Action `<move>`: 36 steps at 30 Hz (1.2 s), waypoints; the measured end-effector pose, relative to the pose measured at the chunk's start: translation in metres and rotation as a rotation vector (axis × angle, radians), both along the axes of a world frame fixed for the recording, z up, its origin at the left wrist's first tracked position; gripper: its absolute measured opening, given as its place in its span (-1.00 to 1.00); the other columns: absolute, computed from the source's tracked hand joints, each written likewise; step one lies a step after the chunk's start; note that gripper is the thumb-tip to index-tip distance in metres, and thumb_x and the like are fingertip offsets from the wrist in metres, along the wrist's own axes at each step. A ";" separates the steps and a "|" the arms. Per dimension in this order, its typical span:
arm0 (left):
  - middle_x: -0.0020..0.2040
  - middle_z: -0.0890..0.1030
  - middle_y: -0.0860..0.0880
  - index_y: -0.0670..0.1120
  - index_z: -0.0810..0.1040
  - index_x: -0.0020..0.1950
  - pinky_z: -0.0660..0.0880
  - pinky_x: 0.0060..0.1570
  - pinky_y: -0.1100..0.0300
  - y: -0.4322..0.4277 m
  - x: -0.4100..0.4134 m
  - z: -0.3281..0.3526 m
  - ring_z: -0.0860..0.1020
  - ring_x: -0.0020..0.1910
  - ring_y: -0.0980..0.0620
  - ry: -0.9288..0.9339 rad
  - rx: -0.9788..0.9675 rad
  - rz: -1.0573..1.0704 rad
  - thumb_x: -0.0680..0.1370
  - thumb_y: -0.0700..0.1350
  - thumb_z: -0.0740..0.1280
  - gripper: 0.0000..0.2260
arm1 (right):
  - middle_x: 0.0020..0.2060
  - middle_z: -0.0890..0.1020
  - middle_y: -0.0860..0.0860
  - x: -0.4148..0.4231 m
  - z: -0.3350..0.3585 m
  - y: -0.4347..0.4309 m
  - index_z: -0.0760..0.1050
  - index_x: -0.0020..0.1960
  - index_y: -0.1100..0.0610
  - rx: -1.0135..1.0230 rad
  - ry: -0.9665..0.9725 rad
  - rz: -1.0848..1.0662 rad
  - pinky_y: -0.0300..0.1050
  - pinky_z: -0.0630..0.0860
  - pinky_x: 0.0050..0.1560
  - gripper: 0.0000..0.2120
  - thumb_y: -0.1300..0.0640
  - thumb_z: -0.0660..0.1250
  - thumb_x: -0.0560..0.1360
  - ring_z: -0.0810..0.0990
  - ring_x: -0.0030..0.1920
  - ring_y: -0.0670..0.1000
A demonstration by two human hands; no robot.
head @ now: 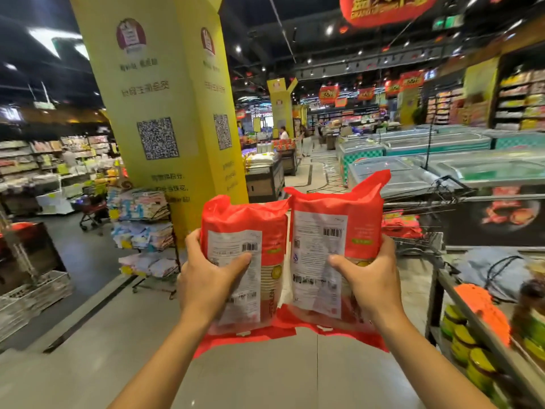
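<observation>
1. Hands. The left hand point(206, 278) is gripping the left pack point(244, 228) by its outer edge. Its thumb is lying across the white label, and its fingers are curling round the far side, out of view. The right hand point(370, 278) is gripping the right pack point(333, 211) in the same way, with its thumb pressing on that pack's label.

2. Packs. Both red film packs are being held upright in mid-air, above the floor point(265, 376), at the centre of the view. They are sitting side by side with their inner edges meeting. Their back faces, each with a barcode and fine print, are facing the camera. The print is too blurred to read.

3. Surroundings, taking the packs as the dial centre:
- At 11 o'clock, a yellow pillar point(165, 98) carrying QR codes is standing behind the left pack.
- At 9 o'clock, a wire rack point(144, 228) of folded cloths is standing at the pillar's foot.
- At 2 o'clock, glass-topped freezer chests point(442, 169) are running in rows.
- At 3 o'clock, a wire shopping cart point(427, 208) is standing just beside the right pack.
- At 4 o'clock, a shelf point(460, 293) is carrying jars with yellow-green lids point(466, 349).
- At 1 o'clock, a red sign point(383, 10) is hanging overhead.
</observation>
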State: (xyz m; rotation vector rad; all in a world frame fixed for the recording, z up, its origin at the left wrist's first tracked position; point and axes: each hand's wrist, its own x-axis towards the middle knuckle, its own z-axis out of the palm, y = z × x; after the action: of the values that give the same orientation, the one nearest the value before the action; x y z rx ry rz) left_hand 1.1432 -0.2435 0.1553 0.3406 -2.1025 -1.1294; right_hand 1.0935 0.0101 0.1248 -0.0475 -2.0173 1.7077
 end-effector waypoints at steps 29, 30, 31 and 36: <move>0.08 0.56 0.14 0.12 0.28 0.42 0.59 0.07 0.00 0.006 -0.418 -0.020 0.59 0.02 0.02 0.006 0.088 -0.502 0.35 0.18 0.63 -0.22 | 0.01 0.62 -0.05 -0.284 0.010 -0.003 0.31 0.09 -0.14 0.131 -0.022 -0.478 0.19 0.62 0.02 -0.32 -0.26 0.53 0.09 0.65 -0.02 0.05; 0.09 0.55 0.14 0.11 0.28 0.43 0.58 0.07 0.02 0.010 -0.428 -0.020 0.59 0.02 0.02 0.007 0.089 -0.516 0.35 0.17 0.63 -0.21 | 0.00 0.62 -0.05 -0.291 0.010 0.000 0.30 0.07 -0.15 0.128 -0.021 -0.490 0.20 0.62 0.01 -0.34 -0.26 0.53 0.09 0.65 -0.03 0.05; 0.10 0.56 0.13 0.10 0.28 0.44 0.58 0.07 0.02 0.014 -0.438 -0.021 0.59 0.03 0.02 0.007 0.089 -0.528 0.35 0.17 0.63 -0.21 | 0.00 0.62 -0.06 -0.299 0.009 0.004 0.30 0.06 -0.16 0.124 -0.023 -0.501 0.20 0.62 0.00 -0.35 -0.25 0.54 0.09 0.65 -0.03 0.05; 0.11 0.61 0.09 0.12 0.28 0.40 0.61 0.12 -0.07 0.040 -0.491 -0.026 0.64 0.07 -0.05 -0.024 0.067 -0.547 0.33 0.20 0.63 -0.22 | 0.03 0.62 -0.07 -0.349 0.002 0.027 0.32 0.11 -0.16 0.104 -0.021 -0.533 0.20 0.62 0.02 -0.32 -0.24 0.54 0.09 0.65 -0.01 0.03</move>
State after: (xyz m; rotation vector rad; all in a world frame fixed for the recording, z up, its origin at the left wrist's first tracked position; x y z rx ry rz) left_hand 0.6524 -0.2036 0.1290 -0.2111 -2.2480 -1.5080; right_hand 0.7449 0.0375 0.1263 -0.5208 -1.8827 1.2681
